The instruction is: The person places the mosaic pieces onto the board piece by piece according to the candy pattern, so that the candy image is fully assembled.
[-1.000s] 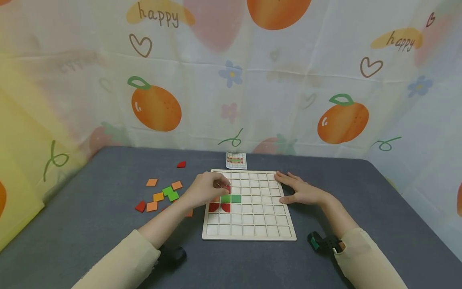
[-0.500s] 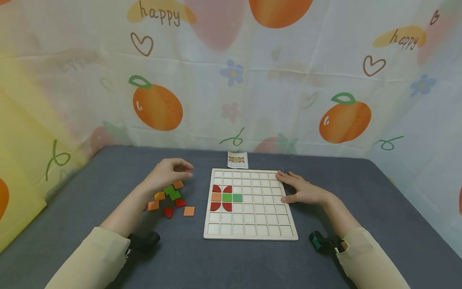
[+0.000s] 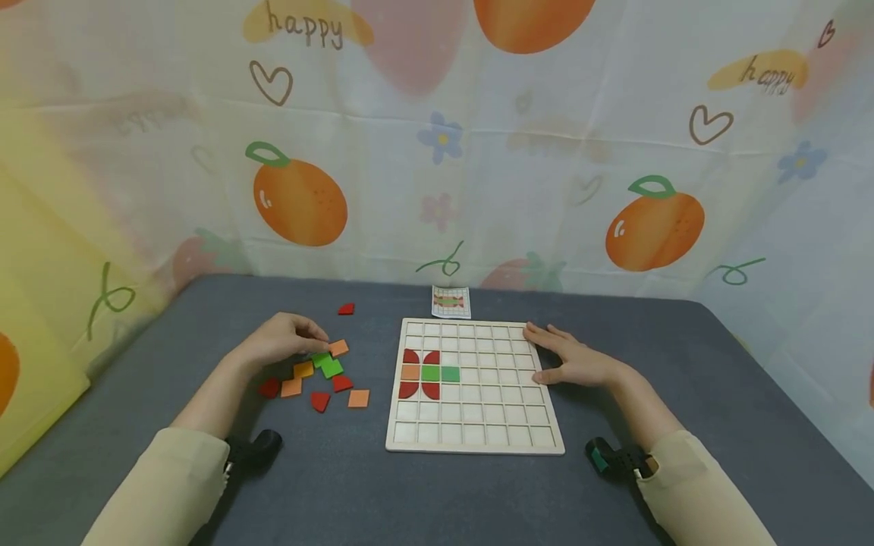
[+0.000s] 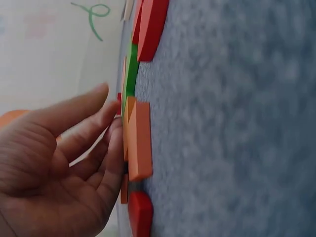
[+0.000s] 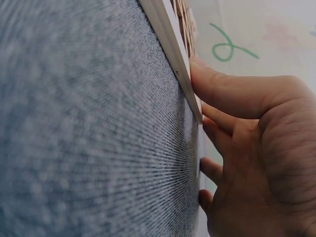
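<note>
My left hand (image 3: 278, 338) hovers over loose tiles left of the board, thumb and fingertips right by a green tile (image 3: 319, 359) and an orange square tile (image 3: 339, 347). In the left wrist view its fingers are loosely bent and nothing shows between them. A second green tile (image 3: 332, 368) lies close by. The white gridded board (image 3: 490, 414) bears four-sided and rounded pieces at its left: red quarter-circles (image 3: 408, 390), an orange square (image 3: 410, 372) and two green squares (image 3: 431, 372). My right hand (image 3: 577, 361) rests with spread fingers on the board's right edge; its thumb (image 5: 222, 89) touches the rim.
Several red pieces (image 3: 320, 401) and orange tiles (image 3: 358, 398) are scattered nearer to me on the dark table (image 3: 437, 500). One red piece (image 3: 347, 309) lies farther back. A small pattern card (image 3: 451, 312) is behind the board, before a printed curtain (image 3: 382, 189).
My left hand has left the board, where red quarter-circles now show in the upper row, and moved left, then lower over the loose tiles. My right hand stays on the edge.
</note>
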The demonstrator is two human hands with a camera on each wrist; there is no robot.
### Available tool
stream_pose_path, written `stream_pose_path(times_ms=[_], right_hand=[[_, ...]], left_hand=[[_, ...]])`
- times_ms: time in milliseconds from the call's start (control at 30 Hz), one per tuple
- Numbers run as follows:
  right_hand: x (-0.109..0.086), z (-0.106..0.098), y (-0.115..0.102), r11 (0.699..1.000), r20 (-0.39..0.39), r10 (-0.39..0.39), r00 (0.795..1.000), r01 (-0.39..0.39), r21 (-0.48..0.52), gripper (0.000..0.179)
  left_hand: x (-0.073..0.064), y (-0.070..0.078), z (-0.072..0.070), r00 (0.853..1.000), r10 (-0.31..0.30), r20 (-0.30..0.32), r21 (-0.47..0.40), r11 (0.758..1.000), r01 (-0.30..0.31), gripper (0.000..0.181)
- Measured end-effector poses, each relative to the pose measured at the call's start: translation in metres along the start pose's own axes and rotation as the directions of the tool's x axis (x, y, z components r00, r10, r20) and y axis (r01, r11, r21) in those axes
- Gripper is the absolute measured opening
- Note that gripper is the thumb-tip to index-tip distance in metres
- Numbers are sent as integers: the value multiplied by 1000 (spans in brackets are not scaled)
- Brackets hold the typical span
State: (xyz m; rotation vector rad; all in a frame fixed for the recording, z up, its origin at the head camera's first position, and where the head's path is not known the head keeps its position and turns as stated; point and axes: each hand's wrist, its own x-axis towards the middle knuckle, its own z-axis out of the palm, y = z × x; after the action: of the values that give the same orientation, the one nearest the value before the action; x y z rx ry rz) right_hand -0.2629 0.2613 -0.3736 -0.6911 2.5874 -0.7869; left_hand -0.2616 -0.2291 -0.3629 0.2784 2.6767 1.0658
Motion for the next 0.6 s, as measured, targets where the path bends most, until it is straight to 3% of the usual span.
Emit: stream_pose_path(times_ms=[267, 600], right_hand=[[-1, 0, 0, 1000, -7, -3, 1000, 3, -3, 91], [0, 0, 1, 1000, -4, 6, 1000, -6, 0, 91]], left_hand=[[1, -8, -4, 994, 64, 93, -25, 998, -62, 43], [2, -11, -5, 991, 81, 108, -40, 996, -77, 43]])
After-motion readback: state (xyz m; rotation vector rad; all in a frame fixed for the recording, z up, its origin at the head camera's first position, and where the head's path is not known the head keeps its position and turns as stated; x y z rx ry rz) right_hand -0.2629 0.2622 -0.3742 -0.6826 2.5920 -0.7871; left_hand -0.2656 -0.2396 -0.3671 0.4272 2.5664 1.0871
